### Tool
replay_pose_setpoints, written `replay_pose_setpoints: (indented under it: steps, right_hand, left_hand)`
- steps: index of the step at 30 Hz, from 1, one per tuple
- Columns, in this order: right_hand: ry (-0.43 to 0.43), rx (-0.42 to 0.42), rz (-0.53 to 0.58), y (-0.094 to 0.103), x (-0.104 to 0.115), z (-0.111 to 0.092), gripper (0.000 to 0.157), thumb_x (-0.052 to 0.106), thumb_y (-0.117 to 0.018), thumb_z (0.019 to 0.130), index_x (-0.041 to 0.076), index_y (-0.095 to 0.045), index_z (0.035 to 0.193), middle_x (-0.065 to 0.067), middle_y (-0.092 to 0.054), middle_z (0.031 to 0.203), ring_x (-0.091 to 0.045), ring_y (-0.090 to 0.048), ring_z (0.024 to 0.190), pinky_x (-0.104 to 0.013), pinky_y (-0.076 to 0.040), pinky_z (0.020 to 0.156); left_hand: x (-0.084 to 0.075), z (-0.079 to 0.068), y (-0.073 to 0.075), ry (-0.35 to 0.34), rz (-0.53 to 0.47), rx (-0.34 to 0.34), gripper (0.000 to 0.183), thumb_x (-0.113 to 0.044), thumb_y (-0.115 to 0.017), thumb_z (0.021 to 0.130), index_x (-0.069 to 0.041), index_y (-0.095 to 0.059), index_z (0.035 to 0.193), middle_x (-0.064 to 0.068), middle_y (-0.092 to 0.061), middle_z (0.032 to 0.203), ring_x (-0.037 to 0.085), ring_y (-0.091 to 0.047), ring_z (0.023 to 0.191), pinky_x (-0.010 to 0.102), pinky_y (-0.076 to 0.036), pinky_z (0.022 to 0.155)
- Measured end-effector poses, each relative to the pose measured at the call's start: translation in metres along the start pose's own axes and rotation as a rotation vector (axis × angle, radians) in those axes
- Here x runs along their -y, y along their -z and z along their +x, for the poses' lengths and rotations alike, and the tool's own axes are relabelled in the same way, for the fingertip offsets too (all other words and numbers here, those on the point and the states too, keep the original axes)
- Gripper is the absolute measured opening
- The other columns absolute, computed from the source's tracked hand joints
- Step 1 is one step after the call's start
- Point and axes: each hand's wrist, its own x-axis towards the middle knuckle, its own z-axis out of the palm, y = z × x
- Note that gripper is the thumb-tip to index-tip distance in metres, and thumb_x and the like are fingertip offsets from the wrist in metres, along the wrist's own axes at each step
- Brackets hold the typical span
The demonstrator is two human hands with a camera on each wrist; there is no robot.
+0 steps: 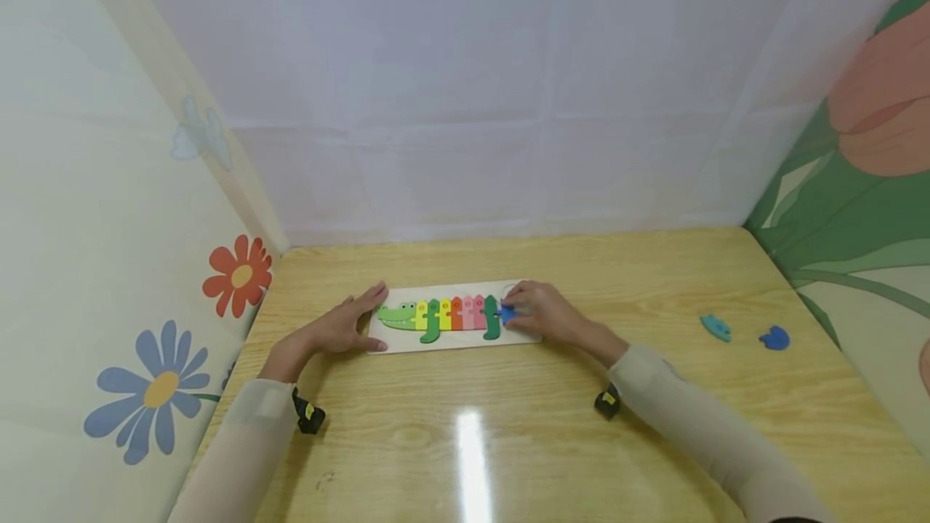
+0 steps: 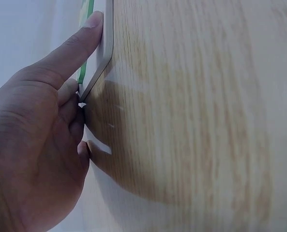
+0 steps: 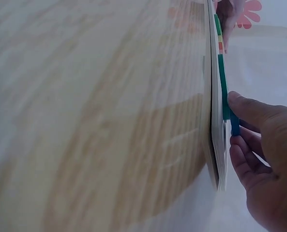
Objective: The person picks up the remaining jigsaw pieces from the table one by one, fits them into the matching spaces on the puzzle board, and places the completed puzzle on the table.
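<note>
A white puzzle board with a colourful crocodile lies on the table. The green head piece is at its left end, followed by yellow, green, red and pink segments. My left hand spans the board's left end, its extended thumb resting on the surface and the forefinger at the far corner. At the board's right end my right hand pinches a blue puzzle piece between thumb and fingers, beside the dark green leg piece. The fingers partly cover the blue piece.
To the right on the wooden table, a teal puzzle piece and a dark blue puzzle piece lie loose. A white cloth wall stands behind the table, with flower-printed sheets at both sides.
</note>
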Motion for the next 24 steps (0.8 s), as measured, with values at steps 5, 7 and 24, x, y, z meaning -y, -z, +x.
replay_pose_setpoints:
  steps: [5, 7, 24]
  right_hand:
    - [-0.01, 0.003, -0.015, -0.0017, -0.0007, 0.0013, 0.038, 0.018, -0.085, 0.09, -0.003, -0.076, 0.121, -0.015, -0.075, 0.119, -0.027, -0.071, 0.109, -0.042, -0.059, 0.098]
    - [-0.009, 0.005, -0.019, -0.0021, -0.0007, 0.0015, 0.038, 0.018, -0.086, 0.09, -0.002, -0.077, 0.12, -0.014, -0.075, 0.119, -0.026, -0.071, 0.109, -0.042, -0.059, 0.098]
    - [-0.031, 0.018, -0.012, -0.0061, 0.0001, 0.0026, 0.035, 0.017, -0.086, 0.09, -0.002, -0.077, 0.119, -0.014, -0.075, 0.118, -0.027, -0.071, 0.11, -0.043, -0.058, 0.099]
  left_hand:
    - [-0.0014, 0.0002, 0.0009, 0.002, 0.005, 0.003, 0.107, -0.04, -0.083, 0.093, 0.0, -0.017, 0.168, 0.02, -0.007, 0.177, 0.041, -0.007, 0.163, 0.065, -0.002, 0.128]
    - [-0.0028, 0.0001, 0.0011, -0.004, 0.005, 0.004, 0.107, -0.04, -0.082, 0.093, 0.001, -0.017, 0.167, 0.021, -0.007, 0.177, 0.042, -0.008, 0.163, 0.067, -0.003, 0.128]
    - [-0.004, -0.0004, 0.0009, -0.002, -0.01, 0.004, 0.106, -0.04, -0.082, 0.093, 0.001, -0.018, 0.168, 0.021, -0.007, 0.177, 0.042, -0.007, 0.163, 0.066, -0.002, 0.128]
